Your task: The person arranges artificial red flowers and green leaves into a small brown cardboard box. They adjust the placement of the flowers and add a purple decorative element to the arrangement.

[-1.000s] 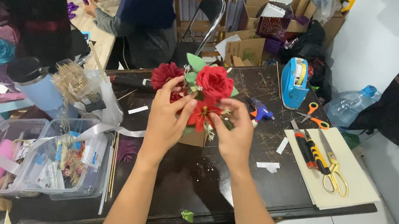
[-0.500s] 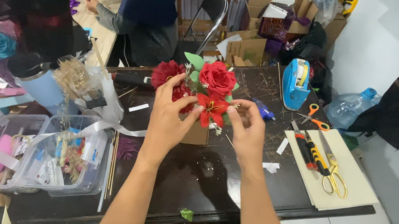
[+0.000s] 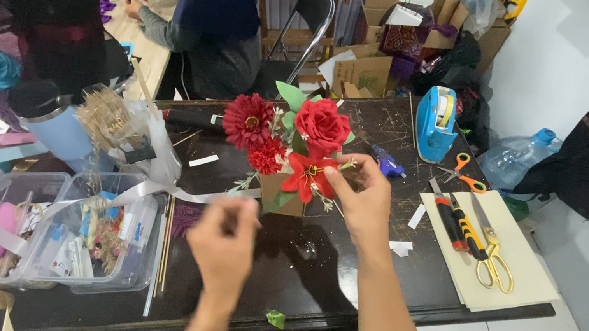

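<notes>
Your right hand [image 3: 360, 192] pinches a sprig on the red flower arrangement [image 3: 290, 141] to steady it, while your left hand [image 3: 223, 241] hovers loosely curled, holding nothing.

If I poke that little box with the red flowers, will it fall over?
Probably. The flower box looks small under tall, wide blooms, so it is likely top-heavy. It seems light cardboard. The right hand touches the flowers; the left hand is off.

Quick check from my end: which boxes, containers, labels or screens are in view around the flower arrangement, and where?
Cardboard boxes: brown, open, stacked on the floor beyond the table's far edge.
Small box: tan, under the red flowers, mid-table, beside the right hand.
Clear plastic bins: lidless, left of the left hand, holding craft bits.
Water jug: clear, blue cap, on the floor at right.
No screens show.
</notes>
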